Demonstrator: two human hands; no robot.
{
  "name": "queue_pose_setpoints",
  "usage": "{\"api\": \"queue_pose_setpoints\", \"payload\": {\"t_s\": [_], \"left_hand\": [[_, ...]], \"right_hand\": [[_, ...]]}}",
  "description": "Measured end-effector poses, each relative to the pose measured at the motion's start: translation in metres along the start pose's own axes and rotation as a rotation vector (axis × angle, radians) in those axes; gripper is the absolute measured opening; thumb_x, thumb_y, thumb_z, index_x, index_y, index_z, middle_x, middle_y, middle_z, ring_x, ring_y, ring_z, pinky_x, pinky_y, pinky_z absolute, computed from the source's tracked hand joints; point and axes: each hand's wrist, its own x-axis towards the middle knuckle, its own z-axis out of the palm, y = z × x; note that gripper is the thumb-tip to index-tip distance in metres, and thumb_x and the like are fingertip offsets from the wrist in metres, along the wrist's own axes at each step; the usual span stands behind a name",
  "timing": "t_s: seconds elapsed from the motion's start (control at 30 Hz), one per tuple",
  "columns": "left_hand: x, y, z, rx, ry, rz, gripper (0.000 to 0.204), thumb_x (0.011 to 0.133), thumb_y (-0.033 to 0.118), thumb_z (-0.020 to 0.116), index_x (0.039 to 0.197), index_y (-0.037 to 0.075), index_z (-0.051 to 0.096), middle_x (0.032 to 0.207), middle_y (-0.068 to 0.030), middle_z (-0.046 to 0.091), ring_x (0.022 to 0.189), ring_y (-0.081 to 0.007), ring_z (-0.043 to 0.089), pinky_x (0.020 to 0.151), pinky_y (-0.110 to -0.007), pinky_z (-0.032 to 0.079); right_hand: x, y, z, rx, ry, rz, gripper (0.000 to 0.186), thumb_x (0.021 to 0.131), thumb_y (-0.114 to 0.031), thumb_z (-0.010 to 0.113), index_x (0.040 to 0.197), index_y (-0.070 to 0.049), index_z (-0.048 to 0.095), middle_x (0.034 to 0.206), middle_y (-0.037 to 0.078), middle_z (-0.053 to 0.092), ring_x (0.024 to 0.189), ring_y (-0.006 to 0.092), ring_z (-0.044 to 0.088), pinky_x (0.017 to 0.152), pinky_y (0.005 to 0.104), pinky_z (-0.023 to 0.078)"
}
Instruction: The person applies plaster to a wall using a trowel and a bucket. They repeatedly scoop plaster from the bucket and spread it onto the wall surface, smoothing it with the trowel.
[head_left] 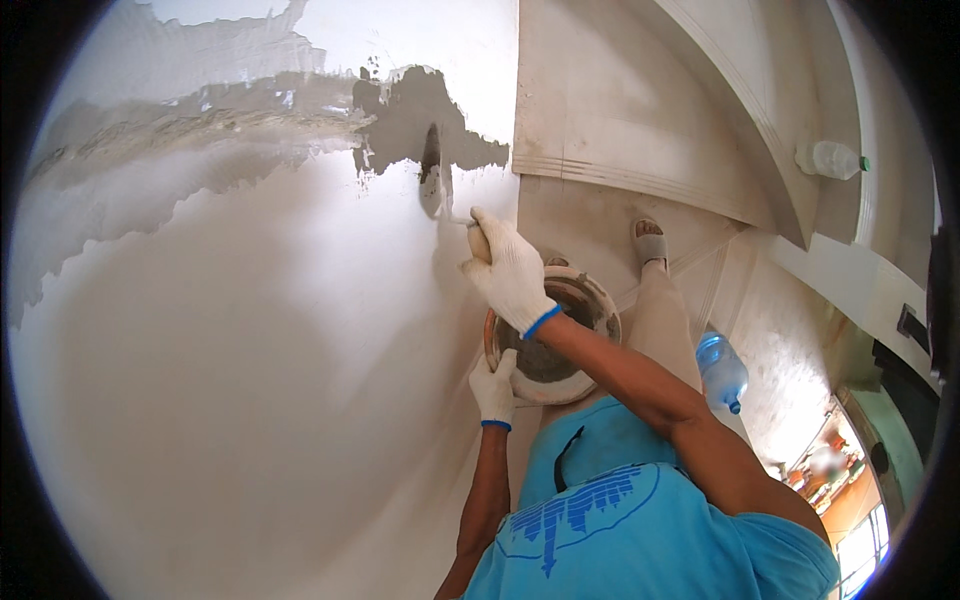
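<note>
My right hand (508, 270), in a white knit glove with a blue cuff, grips the handle of a trowel (434, 170), whose blade is against wet grey plaster (410, 120) on the white wall (250, 350). My left hand (493, 388), also gloved, is closed on the near left rim of a round bucket (593, 385) with dark grey mix inside. My right forearm crosses over the bucket and hides part of it.
My legs and sandalled foot (648, 240) show beyond the bucket. A blue-tinted water jug (723, 372) lies right of my leg. A small bottle with green cap (830, 158) sits on a stepped ledge (700, 80) at upper right. A bright opening with clutter shows lower right.
</note>
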Motion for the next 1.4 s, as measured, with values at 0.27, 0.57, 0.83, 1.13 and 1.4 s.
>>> {"api": "queue_pose_setpoints", "payload": {"t_s": [0.27, 0.57, 0.83, 1.13, 1.4], "left_hand": [[-0.006, 0.008, 0.012, -0.139, 0.054, 0.04, 0.028, 0.097, 0.018, 0.076, 0.112, -0.006, 0.074, 0.092, -0.0008, 0.069, 0.08, -0.0095, 0.058, 0.071, -0.028, 0.049], [-0.011, 0.033, 0.024, -0.193, 0.063, 0.068, 0.025, 0.096, 0.016, 0.077, 0.105, -0.007, 0.074, 0.089, -0.0017, 0.068, 0.077, -0.0119, 0.058, 0.071, -0.031, 0.049], [-0.02, 0.084, 0.043, -0.185, 0.069, 0.239, 0.027, 0.095, 0.02, 0.077, 0.102, -0.006, 0.072, 0.084, -0.0005, 0.065, 0.078, -0.0114, 0.056, 0.07, -0.033, 0.049], [-0.048, 0.162, 0.056, -0.156, -0.014, 0.301, 0.025, 0.095, 0.022, 0.078, 0.098, -0.002, 0.072, 0.08, 0.0017, 0.062, 0.073, -0.0085, 0.053, 0.066, -0.03, 0.045], [-0.087, 0.211, 0.05, -0.009, -0.007, 0.422, 0.032, 0.092, 0.025, 0.079, 0.097, -0.006, 0.07, 0.075, -0.0037, 0.059, 0.073, -0.013, 0.052, 0.07, -0.033, 0.048]], "right_hand": [[-0.019, -0.052, -0.018, -0.062, -0.249, 0.055, 0.071, 0.082, -0.014, 0.074, 0.15, -0.011, 0.055, 0.124, 0.018, 0.067, 0.113, 0.0401, 0.067, 0.095, 0.0465, 0.055], [-0.024, -0.066, -0.177, 0.039, -0.529, 0.012, 0.068, 0.08, -0.009, 0.076, 0.145, -0.003, 0.06, 0.126, 0.014, 0.072, 0.114, 0.0262, 0.071, 0.099, 0.0372, 0.056], [-0.015, -0.071, -0.294, 0.309, -0.679, 0.547, 0.068, 0.08, -0.008, 0.069, 0.147, 0.0, 0.062, 0.114, 0.01, 0.07, 0.1, 0.0157, 0.068, 0.091, 0.0316, 0.057], [-0.011, -0.092, -0.345, -0.657, -0.8, -0.114, 0.053, 0.081, -0.012, 0.073, 0.135, -0.011, 0.069, 0.094, 0.018, 0.071, 0.093, 0.0323, 0.073, 0.083, 0.0457, 0.056], [0.007, -0.121, -0.329, -1.197, -0.758, -0.493, 0.032, 0.083, -0.011, 0.074, 0.115, -0.011, 0.07, 0.085, 0.017, 0.072, 0.081, 0.0393, 0.074, 0.069, 0.0481, 0.06]]}}
